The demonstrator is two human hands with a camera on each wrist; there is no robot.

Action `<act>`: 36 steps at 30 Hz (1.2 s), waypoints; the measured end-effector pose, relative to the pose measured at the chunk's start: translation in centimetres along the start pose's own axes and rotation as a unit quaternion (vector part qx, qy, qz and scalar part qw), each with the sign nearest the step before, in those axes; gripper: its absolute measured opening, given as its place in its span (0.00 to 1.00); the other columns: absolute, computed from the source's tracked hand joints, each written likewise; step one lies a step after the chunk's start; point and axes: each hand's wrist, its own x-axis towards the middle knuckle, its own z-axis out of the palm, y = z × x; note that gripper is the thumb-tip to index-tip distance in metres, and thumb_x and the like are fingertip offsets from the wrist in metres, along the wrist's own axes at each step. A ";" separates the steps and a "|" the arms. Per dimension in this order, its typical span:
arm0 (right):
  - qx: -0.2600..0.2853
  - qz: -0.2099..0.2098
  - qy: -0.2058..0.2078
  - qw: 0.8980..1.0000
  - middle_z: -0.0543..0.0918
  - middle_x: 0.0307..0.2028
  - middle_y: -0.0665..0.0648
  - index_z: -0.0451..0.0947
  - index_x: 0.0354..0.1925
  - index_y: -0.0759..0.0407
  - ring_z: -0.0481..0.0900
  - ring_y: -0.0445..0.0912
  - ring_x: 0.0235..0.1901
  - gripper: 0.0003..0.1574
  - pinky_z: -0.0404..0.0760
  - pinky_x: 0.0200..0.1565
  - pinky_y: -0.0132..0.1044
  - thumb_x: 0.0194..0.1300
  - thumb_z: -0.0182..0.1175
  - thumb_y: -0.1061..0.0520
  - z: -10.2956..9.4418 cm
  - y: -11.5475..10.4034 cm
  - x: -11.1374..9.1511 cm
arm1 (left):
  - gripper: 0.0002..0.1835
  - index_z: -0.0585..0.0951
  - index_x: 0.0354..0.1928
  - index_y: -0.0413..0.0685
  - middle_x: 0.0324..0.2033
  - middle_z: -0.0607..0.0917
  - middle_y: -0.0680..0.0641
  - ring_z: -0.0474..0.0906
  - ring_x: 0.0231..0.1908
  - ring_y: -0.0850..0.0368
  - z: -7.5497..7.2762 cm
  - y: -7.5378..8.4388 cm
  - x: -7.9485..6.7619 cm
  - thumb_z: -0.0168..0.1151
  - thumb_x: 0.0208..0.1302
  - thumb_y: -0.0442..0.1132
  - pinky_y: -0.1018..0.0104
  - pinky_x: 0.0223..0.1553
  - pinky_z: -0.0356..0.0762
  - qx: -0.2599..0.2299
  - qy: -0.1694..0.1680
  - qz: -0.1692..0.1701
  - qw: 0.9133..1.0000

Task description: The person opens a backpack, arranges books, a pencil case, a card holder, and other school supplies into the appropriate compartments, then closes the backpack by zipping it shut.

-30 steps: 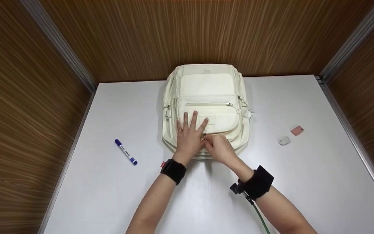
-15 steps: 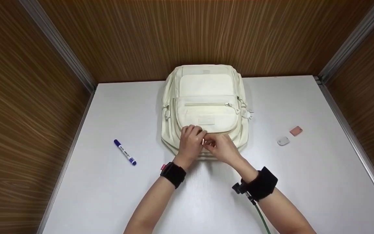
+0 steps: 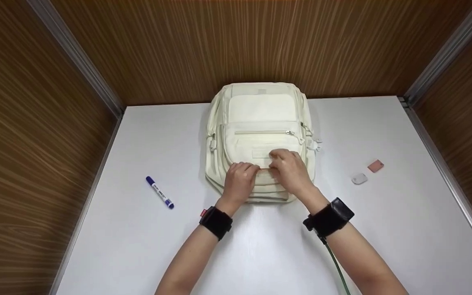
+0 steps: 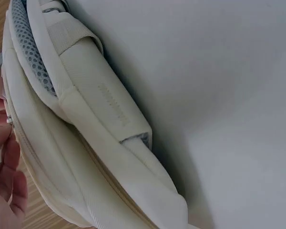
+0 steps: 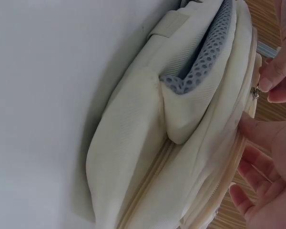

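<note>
An off-white backpack (image 3: 263, 108) lies on its back on the white table, its front pocket facing up. My left hand (image 3: 239, 180) is at the pocket's lower edge; in the right wrist view its thumb and finger pinch a small metal zipper pull (image 5: 255, 92). My right hand (image 3: 291, 170) is just right of it, fingers loosely bent over the pocket front. In the right wrist view the right thumb (image 5: 257, 131) touches the fabric below the zipper, with the other fingers apart from it. The left wrist view shows fingers (image 4: 7, 167) close to the zipper.
A blue-and-white marker (image 3: 160, 192) lies left of the backpack. To the right are a pinkish-orange block (image 3: 375, 166) and a small whitish piece (image 3: 359, 178). Wood-grain panels (image 3: 236, 41) stand behind and on both sides of the table. A green cable (image 3: 336, 262) trails from the right wrist strap.
My left hand has gone from lying flat with spread fingers to pinching at the zipper. The right hand has left the zipper pull and moved up and right, its fingers loosening.
</note>
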 end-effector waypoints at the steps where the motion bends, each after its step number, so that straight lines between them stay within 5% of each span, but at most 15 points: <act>1: 0.002 -0.002 0.001 1.000 0.81 0.49 0.60 0.86 0.29 0.64 0.77 0.56 0.53 0.06 0.71 0.53 0.52 0.52 0.74 0.65 -0.1 0.1 0.1 | 0.03 0.85 0.32 0.43 0.29 0.86 0.49 0.82 0.29 0.54 -0.1 0.0 0.0 0.67 0.62 0.34 0.61 0.35 0.76 -0.003 -0.003 -0.003 1.000; 13: 0.006 0.011 -0.023 1.000 0.84 0.49 0.57 0.87 0.26 0.62 0.78 0.56 0.55 0.05 0.71 0.54 0.53 0.50 0.76 0.63 -1.0 -0.4 0.3 | 0.02 0.84 0.31 0.42 0.28 0.85 0.48 0.83 0.31 0.54 -1.8 -0.7 -0.7 0.69 0.59 0.31 0.63 0.33 0.79 -0.024 -0.037 -0.046 0.998; 25: 0.034 0.014 -0.032 0.999 0.86 0.47 0.60 0.84 0.30 0.64 0.80 0.59 0.53 0.04 0.75 0.54 0.51 0.55 0.69 0.70 -1.9 -0.6 0.5 | 0.04 0.83 0.33 0.41 0.31 0.86 0.47 0.83 0.33 0.52 -4.0 -3.1 -0.6 0.70 0.57 0.29 0.60 0.34 0.80 -0.027 -0.052 -0.100 0.993; 36: 0.068 0.027 -0.059 0.996 0.83 0.52 0.60 0.80 0.35 0.62 0.77 0.58 0.57 0.03 0.75 0.55 0.51 0.63 0.65 0.67 -2.3 -0.4 0.3 | 0.05 0.81 0.32 0.42 0.29 0.85 0.46 0.82 0.29 0.49 -5.1 -4.7 -0.1 0.68 0.57 0.27 0.57 0.31 0.78 -0.001 -0.064 -0.113 0.992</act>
